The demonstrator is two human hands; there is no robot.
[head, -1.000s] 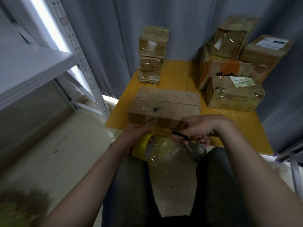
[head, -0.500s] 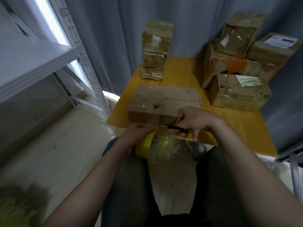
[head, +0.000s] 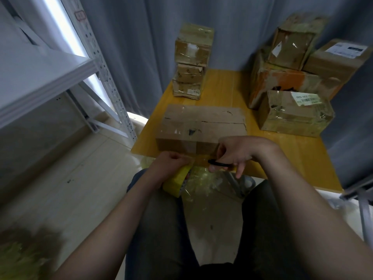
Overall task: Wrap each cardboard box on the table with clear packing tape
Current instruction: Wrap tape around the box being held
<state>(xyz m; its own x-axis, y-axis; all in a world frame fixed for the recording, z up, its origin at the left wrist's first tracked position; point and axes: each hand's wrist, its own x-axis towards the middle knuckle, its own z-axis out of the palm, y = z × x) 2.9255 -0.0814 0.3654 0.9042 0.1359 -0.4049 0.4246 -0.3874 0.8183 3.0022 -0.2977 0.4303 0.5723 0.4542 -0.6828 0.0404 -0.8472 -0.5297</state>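
A: Status, left to right?
B: Well left of the left hand: a white metal rack (head: 60,73). Nothing touches it.
A: Left hand?
B: The left hand (head: 171,164) is clenched round a yellow tape roll (head: 177,183). It holds the roll just below the near edge of the tabletop (head: 302,164), over the lap.
A: Tape?
B: A clear tape strip (head: 198,158) runs from the roll rightward to the right hand, along the bottom of the box's near face. Can't tell if it's stuck down.
A: Which box?
B: The long cardboard box (head: 201,126). It lies flat directly beyond both hands at the near edge of the tabletop, with its top seam showing. Further beyond the left hand, a stack of three small boxes (head: 191,61) stands against the grey curtain (head: 141,47).
A: Right hand?
B: The right hand (head: 242,152) has its fingers curled, gripping a thin black tool (head: 219,163) at the strip. Cutter or scissors, can't tell. The knuckles sit against the box's near right corner.
A: Further right?
B: Beyond the right hand and to its right is a pile of bigger boxes (head: 292,77). The nearest is a labelled box (head: 294,116), already glossy with tape.
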